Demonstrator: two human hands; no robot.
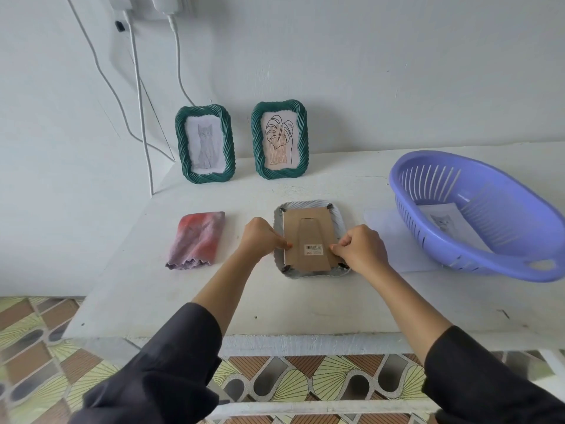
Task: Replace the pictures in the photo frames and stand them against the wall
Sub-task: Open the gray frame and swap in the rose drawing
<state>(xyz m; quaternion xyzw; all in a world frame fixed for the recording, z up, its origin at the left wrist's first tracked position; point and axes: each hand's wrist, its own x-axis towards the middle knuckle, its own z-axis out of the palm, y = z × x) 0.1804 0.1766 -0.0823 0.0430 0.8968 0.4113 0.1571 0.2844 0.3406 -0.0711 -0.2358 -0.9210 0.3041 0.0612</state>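
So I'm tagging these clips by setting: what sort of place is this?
Most likely a room in a home, not a workshop. A plain white table stands against a painted wall, chargers trail cables down from a wall socket, and the patterned floor tiles and plastic basket look domestic.

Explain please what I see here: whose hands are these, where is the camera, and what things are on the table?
No machine: a person wears one camera on the head, looking down at their own hands. The left hand and right hand press on the cardboard back of a grey frame lying face down on the white table. Nothing is lifted. Two green frames, with a cat drawing and a leaf drawing, stand against the wall. A folded cloth lies left; a purple basket holding a cat picture sits right.
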